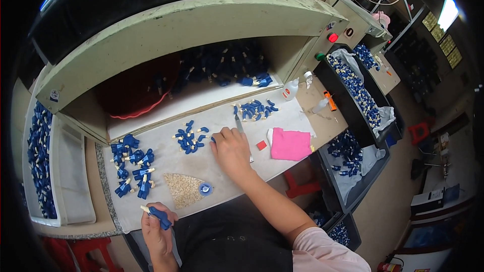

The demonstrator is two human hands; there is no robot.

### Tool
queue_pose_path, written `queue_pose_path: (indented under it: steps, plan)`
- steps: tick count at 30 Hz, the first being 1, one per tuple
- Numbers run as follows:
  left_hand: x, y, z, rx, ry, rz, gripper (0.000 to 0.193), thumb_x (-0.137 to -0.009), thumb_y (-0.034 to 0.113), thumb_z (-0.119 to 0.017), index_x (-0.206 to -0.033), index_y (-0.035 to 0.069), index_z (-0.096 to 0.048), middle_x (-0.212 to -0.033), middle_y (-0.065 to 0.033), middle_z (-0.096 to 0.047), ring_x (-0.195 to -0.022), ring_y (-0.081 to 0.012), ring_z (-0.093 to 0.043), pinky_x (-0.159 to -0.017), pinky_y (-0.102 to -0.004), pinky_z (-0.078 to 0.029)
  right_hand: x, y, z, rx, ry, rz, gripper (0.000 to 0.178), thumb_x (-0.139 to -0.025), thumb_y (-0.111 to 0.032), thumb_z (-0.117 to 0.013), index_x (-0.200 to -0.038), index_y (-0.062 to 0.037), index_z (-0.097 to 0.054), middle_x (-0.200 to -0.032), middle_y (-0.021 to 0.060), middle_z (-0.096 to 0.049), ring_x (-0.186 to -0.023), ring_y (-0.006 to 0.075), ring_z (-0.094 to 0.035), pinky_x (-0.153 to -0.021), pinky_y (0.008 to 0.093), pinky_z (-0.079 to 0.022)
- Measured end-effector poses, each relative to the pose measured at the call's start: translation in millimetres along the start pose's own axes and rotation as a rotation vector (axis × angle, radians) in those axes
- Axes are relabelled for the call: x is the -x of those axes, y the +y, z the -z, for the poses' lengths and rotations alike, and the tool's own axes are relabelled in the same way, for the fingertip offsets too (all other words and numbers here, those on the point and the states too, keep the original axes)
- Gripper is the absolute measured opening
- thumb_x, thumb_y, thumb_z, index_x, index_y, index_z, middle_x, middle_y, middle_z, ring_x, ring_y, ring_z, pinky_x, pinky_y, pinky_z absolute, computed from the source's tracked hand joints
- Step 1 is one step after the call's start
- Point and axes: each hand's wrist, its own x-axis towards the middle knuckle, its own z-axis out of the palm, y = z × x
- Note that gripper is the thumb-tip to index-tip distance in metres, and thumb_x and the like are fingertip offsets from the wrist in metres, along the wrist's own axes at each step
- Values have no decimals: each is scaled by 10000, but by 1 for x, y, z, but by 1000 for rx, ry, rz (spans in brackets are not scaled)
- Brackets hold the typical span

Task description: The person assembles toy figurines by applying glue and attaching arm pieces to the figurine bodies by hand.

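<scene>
My left hand [157,231], at the table's front edge, is closed around a blue plastic figure part [160,217] with a cream end pointing up and left. My right hand [231,152] is over the table's middle, fingers curled. At its fingertips shows a bit of a small blue piece [213,140], mostly hidden by the hand. Left of that hand lies a loose cluster of small blue-and-cream pieces [189,143]; a similar cluster [258,109] lies beyond it. A slim metal blade [238,123] passes partly beneath the right hand. Several bigger blue figure parts [135,157] are grouped at the left.
Cream granules [184,189] lie near a round blue-and-white item [205,189]. A pink cloth [291,144], a red square [261,145] and small bottles [291,89] are on the right. A red basin [136,106] sits under the shelf. Bins [80,191] of blue parts flank the table.
</scene>
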Motion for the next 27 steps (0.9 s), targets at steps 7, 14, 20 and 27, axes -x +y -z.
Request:
queue_pose_path:
  steps: [7,14,20,27]
  plan:
    - [4,-3,-10,-21,8,-46,363,-822,320,-585,-951,-5,-487,-784,-106,-521,-607,-174,-490,-587,-293,-425,3,8,3,-182,53,4,107,-713,-28,-596,-800,-41,-536,-729,95,-575,-703,246,-567,-607,346,-449]
    - [8,-7,5,-6,-11,15,468,-806,292,-611,-1125,-16,-463,-740,-90,-497,-516,-142,-444,-462,-224,-355,34,14,35,-651,-94,-112,150,-782,-75,-583,-927,-49,-553,-748,118,-610,-632,216,-601,-554,306,-466]
    - [0,-5,-11,167,-39,112,432,-857,268,-503,-1173,-20,-442,-740,-85,-459,-541,-138,-429,-467,-229,-341,67,18,42,-829,-175,-197,202,-807,-44,-552,-1000,-70,-609,-872,109,-636,-697,179,-621,-598,261,-474]
    - [-3,-4,-21,152,-80,100,439,-857,221,-479,-1220,-16,-411,-830,-130,-500,-694,-219,-538,-591,-323,-478,73,18,40,-1008,-150,-331,222,-820,-44,-548,-1037,-18,-587,-915,117,-637,-773,171,-626,-671,234,-476]
